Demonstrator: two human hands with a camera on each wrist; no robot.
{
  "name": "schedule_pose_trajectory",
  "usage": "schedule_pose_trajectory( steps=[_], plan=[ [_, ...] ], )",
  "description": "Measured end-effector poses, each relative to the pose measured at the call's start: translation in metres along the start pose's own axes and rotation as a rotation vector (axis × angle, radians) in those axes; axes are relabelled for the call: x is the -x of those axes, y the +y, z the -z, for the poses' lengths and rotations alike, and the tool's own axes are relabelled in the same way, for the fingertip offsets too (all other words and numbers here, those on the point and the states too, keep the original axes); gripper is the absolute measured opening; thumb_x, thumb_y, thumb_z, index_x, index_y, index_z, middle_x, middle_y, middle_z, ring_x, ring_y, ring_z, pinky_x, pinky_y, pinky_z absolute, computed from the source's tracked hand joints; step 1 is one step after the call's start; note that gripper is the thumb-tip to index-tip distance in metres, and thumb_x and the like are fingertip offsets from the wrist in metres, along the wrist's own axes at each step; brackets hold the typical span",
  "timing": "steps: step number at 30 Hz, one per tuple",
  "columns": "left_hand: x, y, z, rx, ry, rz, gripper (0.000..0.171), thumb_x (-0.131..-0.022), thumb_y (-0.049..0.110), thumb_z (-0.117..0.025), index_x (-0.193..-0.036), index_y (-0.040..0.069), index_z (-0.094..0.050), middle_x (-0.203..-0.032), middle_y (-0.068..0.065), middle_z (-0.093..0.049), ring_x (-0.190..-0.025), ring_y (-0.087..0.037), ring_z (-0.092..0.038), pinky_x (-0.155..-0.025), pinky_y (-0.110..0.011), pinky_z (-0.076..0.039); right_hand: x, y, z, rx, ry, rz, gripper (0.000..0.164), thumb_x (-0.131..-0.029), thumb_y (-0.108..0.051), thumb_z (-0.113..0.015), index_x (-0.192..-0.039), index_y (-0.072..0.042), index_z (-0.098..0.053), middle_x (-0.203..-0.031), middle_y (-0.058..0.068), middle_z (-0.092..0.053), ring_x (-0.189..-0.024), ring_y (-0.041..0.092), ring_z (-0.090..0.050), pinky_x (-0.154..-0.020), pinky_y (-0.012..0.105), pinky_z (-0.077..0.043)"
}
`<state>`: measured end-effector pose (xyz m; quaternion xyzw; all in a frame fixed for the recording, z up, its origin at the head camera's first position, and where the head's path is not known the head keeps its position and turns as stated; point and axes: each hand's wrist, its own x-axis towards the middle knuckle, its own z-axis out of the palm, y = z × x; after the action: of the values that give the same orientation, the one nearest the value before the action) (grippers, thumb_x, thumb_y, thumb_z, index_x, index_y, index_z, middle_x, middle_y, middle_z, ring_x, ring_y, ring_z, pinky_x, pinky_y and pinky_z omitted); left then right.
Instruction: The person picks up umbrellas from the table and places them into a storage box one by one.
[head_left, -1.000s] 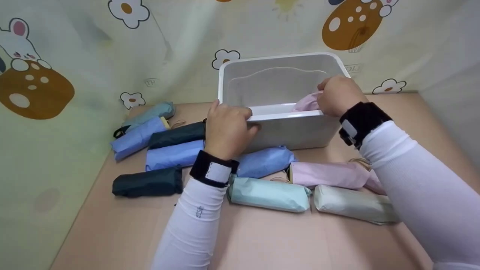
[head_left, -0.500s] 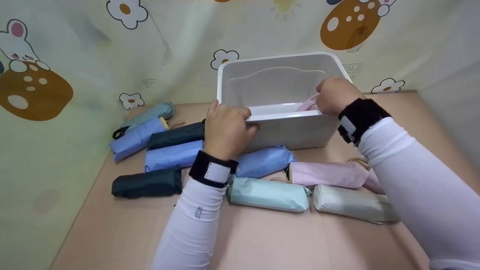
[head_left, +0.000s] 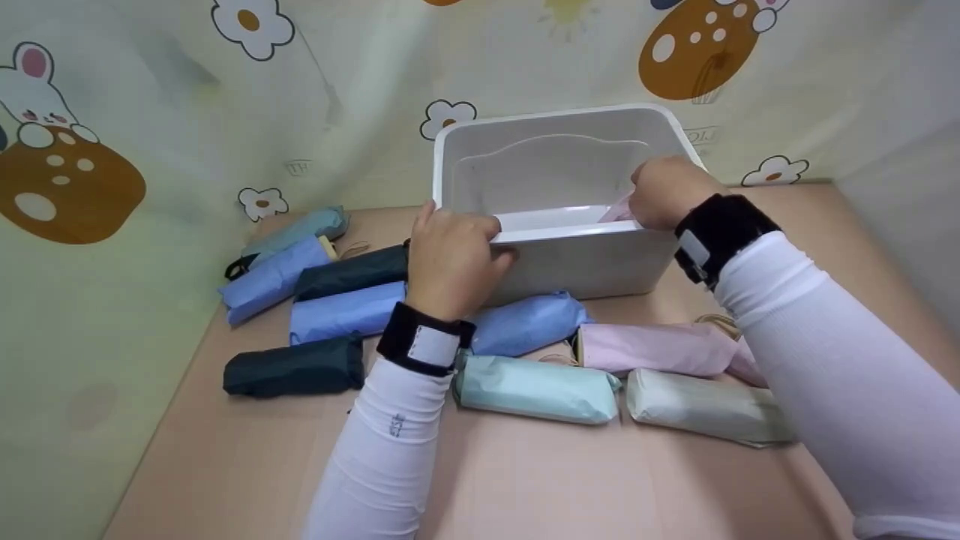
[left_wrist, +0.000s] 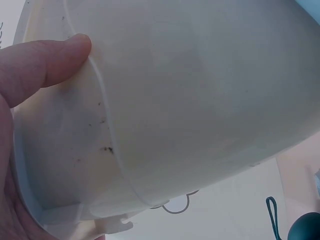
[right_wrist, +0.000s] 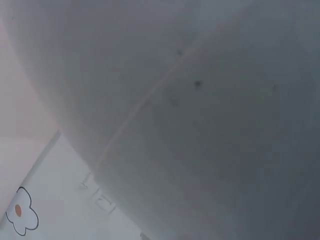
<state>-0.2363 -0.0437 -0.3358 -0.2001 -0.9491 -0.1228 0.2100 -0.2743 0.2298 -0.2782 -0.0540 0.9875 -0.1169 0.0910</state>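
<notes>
My left hand (head_left: pixel 455 262) grips the front left rim of a white plastic bin (head_left: pixel 577 266); in the left wrist view its thumb (left_wrist: pixel 65 60) presses on the bin's outer wall. At the front right of the bin, my right hand (head_left: pixel 670 191) reaches over the rim and holds a pink folded umbrella (head_left: pixel 619 211), of which only a small part shows inside. The fingers of that hand are hidden behind its back. In the right wrist view the bin's pale wall (right_wrist: pixel 165 115) fills most of the picture, and no hand shows.
Several folded umbrellas lie before and left of the bin: dark green (head_left: pixel 294 366), blue (head_left: pixel 529 322), mint (head_left: pixel 538 388), pink (head_left: pixel 652 347) and pale grey-green (head_left: pixel 709 406). A printed curtain (head_left: pixel 360 90) hangs close behind the bin, over the pinkish tabletop (head_left: pixel 555 480).
My right hand has sunk slightly at the rim, and less of the pink umbrella shows inside the bin. The left hand keeps its grip on the rim.
</notes>
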Motion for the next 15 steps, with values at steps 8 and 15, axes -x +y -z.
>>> schedule_pose_trajectory(
  steps=[8, 15],
  plan=[
    [-0.0004, 0.0004, 0.0005, -0.007, -0.015, 0.005, 0.024, -0.088, 0.037, -0.082, -0.086, 0.014, -0.078, -0.091, -0.004, -0.081, -0.103, -0.034, -0.072, -0.122, -0.063, -0.034, 0.0004, 0.0006, -0.0033, -0.029, 0.011, -0.021, 0.034, -0.093, -0.016, -0.044, -0.102, 0.004, -0.069, -0.103, 0.025, -0.066, -0.088, 0.038, -0.059, -0.078, 0.05, -0.051],
    [-0.0007, 0.0007, 0.0009, -0.004, -0.02, 0.013, 0.024, -0.088, 0.038, -0.083, -0.087, 0.014, -0.079, -0.092, -0.004, -0.081, -0.104, -0.034, -0.071, -0.123, -0.063, -0.033, -0.0005, 0.0018, -0.0045, -0.009, 0.035, -0.004, 0.033, -0.093, -0.018, -0.043, -0.087, 0.0, -0.07, -0.099, 0.023, -0.068, -0.084, 0.036, -0.06, -0.075, 0.05, -0.052]
  ],
)
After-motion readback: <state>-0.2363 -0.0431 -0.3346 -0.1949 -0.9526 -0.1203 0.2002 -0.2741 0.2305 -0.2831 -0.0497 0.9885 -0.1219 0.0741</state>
